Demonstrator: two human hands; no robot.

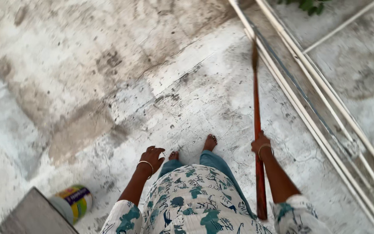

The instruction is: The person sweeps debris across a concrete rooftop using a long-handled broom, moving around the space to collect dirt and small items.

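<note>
Standing barefoot on a rough, patchy floor (187, 86) and holding a long red-brown stick (256, 108) upright-ish in the right hand (261, 146), with the fingers (256, 144) wrapped all the way round it, closed tight about the middle of its length. Leaning the stick forward and away from the body, just to the right of the bare feet (210, 142), and resting its dark, brushy end (254, 56) down on the floor far ahead, right beside the long white pipes (321, 108) running slantwise along the right side. Letting the left hand (152, 157) hang free over the floor, fingers loosely curled and half open, holding nothing and touching nothing. Keeping well apart from a small round can (76, 200) lying on its side at the lower left, just beside a grey box (31, 214). Judging from the floor, looking only partly done: showing pale whitish patches around the feet and up the middle, and showing brown and grey stained patches over on the left and at the top. Being hard to tell, from one blurry look, how much of the pale part comes from the brushy end. Seeming to leave plenty of the darker floor untouched, and also the strip along the pipes. Peeking in at the very top edge, a bit of green plant (310, 5).
</note>
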